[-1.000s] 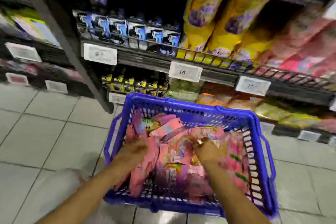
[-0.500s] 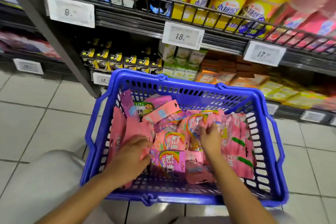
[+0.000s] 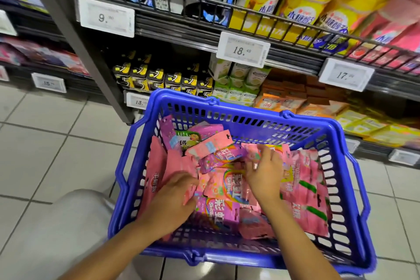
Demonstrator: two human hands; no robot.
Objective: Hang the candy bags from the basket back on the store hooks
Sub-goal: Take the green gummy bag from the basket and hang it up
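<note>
Both hands in blue basket (image 3: 238,118), lower centre of frame — candy bags (image 3: 218,191) piled loose inside. Left hand (image 3: 172,202) curled on pink bag edge; right hand (image 3: 264,177) spread flat on pile. Rainbow bag between hands, long axis toward shelf — right nearer.

— What can't you make out?
— The left hand (image 3: 173,200) lies over the pile of pink foil candy bags (image 3: 227,188), so its fingertips and whatever it touches are hidden. The right hand (image 3: 264,175) covers the bags under its palm too.
— And the blue plastic slotted basket (image 3: 250,120)?
— Its near rim runs off the bottom edge; the floor of it is buried.
— The shelves?
— The pink packets at upper right (image 3: 402,29) are blurred, and the small white price tag at far left (image 3: 48,83) is too faint to read fully.
</note>
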